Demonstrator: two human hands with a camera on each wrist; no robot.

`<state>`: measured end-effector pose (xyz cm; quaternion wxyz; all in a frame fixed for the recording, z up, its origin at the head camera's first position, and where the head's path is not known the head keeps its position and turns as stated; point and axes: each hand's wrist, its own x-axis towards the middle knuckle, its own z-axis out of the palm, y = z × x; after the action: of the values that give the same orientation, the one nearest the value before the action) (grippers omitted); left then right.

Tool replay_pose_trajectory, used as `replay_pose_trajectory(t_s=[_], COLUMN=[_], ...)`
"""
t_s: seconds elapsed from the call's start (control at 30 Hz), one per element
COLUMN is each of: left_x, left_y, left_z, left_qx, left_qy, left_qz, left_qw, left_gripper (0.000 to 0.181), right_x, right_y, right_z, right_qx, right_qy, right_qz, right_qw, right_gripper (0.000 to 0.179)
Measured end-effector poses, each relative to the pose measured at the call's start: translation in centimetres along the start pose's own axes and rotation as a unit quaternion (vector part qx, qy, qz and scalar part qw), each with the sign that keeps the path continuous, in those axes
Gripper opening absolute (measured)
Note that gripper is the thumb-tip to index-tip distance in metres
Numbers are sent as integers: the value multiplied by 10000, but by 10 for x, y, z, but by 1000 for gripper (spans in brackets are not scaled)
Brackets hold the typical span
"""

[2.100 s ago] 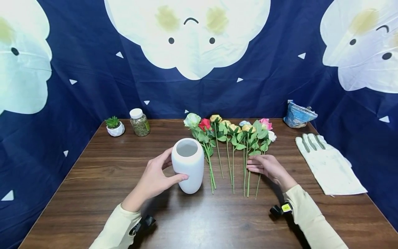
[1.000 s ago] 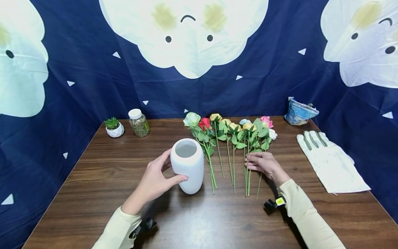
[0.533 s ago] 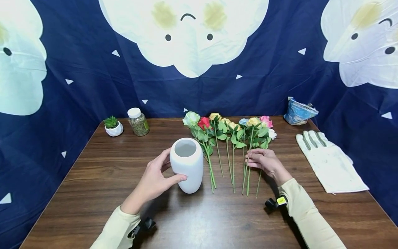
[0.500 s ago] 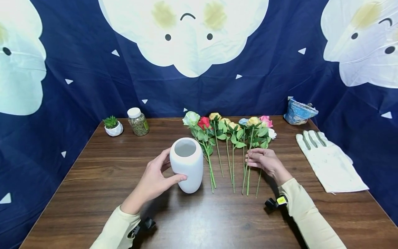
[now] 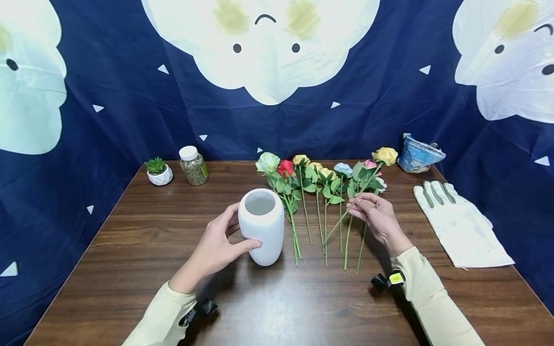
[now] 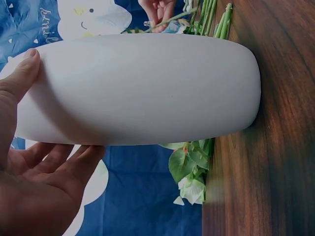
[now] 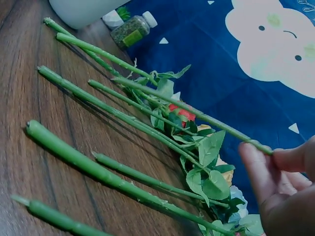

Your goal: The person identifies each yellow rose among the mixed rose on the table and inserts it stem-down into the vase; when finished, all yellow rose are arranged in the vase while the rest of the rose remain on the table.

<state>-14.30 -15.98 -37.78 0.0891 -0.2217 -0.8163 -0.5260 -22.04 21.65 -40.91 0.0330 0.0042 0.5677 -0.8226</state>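
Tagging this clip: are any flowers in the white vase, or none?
None in the white vase: the head view shows nothing rising from its open top. Its inner bottom is hidden.

The left hand (image 5: pixel 220 244) and right hand (image 5: pixel 377 216) are bare; the left sleeve (image 5: pixel 160 318) and right sleeve (image 5: pixel 433 294) are long, cream and lightly creased. A black device (image 5: pixel 208 308) sits on the former's right side, another black device (image 5: pixel 380 282) on the latter's left, beside a yellow label (image 5: pixel 396 278) with illegible marking

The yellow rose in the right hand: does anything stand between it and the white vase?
Other flowers lie on the table between the right hand and the white vase; the yellow rose slants above them. Nothing visible covers the vase's mouth.
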Motion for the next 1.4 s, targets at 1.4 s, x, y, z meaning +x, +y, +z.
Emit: replay_pose_trajectory(t_s=[1.4], left_x=[1], left_y=[-1], left_z=[-1], left_qx=[-112], left_qy=[-125], left_qz=[-217], left_qw=[9996], left_gripper=[75], right_x=[-29], right_y=[-31], right_z=[48], right_qx=[2722], right_qy=[756], right_qz=[-1772], right_qw=[9427], right_gripper=[16])
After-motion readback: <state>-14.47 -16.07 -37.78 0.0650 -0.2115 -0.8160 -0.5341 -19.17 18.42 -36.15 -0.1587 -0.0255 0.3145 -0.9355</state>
